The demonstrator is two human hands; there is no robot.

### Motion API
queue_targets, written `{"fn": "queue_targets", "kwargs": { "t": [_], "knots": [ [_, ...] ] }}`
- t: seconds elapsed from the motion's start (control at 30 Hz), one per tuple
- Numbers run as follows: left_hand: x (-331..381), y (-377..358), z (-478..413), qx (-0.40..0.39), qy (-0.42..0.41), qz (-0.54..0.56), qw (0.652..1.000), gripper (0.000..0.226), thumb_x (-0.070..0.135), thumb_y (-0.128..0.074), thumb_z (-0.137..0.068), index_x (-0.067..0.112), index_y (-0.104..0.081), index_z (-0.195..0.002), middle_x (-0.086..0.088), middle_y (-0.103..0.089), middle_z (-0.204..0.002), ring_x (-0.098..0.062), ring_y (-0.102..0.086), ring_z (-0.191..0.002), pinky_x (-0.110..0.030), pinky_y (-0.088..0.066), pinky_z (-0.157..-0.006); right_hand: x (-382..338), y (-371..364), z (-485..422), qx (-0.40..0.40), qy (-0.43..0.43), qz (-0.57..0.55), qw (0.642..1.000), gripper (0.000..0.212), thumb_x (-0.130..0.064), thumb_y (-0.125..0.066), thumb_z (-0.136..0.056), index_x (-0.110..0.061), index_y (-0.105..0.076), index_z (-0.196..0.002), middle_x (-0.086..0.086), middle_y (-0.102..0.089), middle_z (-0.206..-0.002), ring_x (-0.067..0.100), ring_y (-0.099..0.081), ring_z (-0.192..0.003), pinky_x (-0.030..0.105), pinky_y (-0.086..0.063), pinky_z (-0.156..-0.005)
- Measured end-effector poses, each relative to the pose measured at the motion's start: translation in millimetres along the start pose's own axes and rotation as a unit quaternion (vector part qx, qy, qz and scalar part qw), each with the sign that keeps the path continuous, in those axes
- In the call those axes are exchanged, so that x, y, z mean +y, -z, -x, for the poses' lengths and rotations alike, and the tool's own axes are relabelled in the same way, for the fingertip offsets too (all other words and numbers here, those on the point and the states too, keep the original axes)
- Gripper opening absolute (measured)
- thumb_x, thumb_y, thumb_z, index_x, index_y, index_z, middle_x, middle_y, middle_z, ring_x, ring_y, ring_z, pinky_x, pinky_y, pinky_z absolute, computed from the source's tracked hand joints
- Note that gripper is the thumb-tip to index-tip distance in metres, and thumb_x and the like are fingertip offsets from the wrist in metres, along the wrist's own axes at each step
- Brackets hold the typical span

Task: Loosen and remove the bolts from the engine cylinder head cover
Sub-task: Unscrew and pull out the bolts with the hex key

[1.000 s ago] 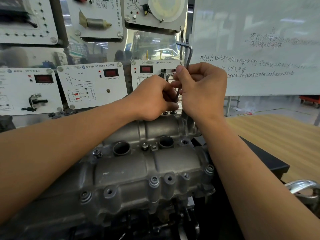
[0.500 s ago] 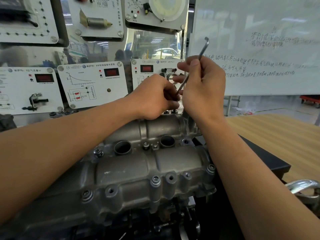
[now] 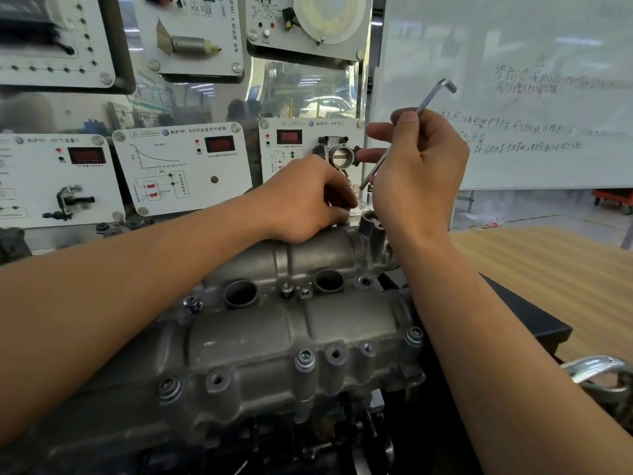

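The job looks partly done. The cover (image 3: 257,337) sits on the engine in front of the person. Along its near edge, three bolts (image 3: 305,358) sit in place: one at the left, one in the middle and one at the right corner. Between them, three holes (image 3: 335,353) show bare, so those bolts appear to be out. Two more bolt heads stand in the valley between the two round openings and to their left, and a hole at the valley's right end looks empty.

The left hand (image 3: 308,200) rests on the far edge of the cover, fingers curled down over a spot there. Its grip is hidden by the knuckles, so I cannot tell whether it pinches a bolt. The right hand (image 3: 421,180) hangs just beside it, clear of the cover, its thumb and fingers pinching the key (image 3: 428,101). The key is tilted, with its bent end up and its lower tip off any bolt.

By my count at least five bolts are left, plus whatever the far edge hides.
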State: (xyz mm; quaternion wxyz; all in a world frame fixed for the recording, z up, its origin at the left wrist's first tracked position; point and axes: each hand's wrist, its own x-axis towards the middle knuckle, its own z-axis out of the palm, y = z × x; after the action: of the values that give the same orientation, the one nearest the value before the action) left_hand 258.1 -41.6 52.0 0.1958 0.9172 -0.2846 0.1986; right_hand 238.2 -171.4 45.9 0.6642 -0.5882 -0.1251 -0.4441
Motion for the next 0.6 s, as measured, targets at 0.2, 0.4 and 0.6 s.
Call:
{"fn": "queue_targets", "kwargs": {
  "t": [0.2, 0.4, 0.6],
  "knots": [
    [5.8, 4.4, 4.6, 0.015, -0.008, 0.048, 0.999, 0.023, 0.017, -0.07, -0.091, 0.017, -0.071, -0.114, 0.005, -0.073, -0.095, -0.006, -0.068, -0.089, -0.024, -0.053, -0.083, -7.6, 25.7, 14.8, -0.135, -0.041, -0.022, 0.99, 0.028, -0.016, -0.047, -0.105, -0.017, -0.065, -0.084, 0.007, -0.075, -0.079, 0.024, -0.072, -0.072, 0.032, -0.058, -0.063],
    [24.4, 10.7, 11.0, -0.009, -0.037, -0.018, 0.999, 0.026, 0.03, -0.067, -0.094, 0.021, -0.069, -0.118, 0.009, -0.07, -0.11, -0.004, -0.062, -0.1, -0.016, -0.043, -0.088, -20.6, 80.1, 34.1, -0.295, -0.043, -0.082, 0.951, 0.022, -0.019, -0.049, -0.102, -0.015, -0.069, -0.094, 0.004, -0.077, -0.081, 0.018, -0.074, -0.076, 0.022, -0.056, -0.068],
    [62.6, 35.2, 25.6, -0.044, -0.024, 0.033, 0.998, 0.02, 0.022, -0.062, -0.097, 0.021, -0.069, -0.116, 0.009, -0.071, -0.107, -0.002, -0.065, -0.098, -0.018, -0.051, -0.088, -19.5, 84.4, 46.6, -0.34, -0.051, -0.115, 0.932, 0.024, -0.013, -0.042, -0.105, -0.013, -0.065, -0.096, 0.003, -0.073, -0.077, 0.018, -0.071, -0.072, 0.021, -0.054, -0.066]
  ]
}}
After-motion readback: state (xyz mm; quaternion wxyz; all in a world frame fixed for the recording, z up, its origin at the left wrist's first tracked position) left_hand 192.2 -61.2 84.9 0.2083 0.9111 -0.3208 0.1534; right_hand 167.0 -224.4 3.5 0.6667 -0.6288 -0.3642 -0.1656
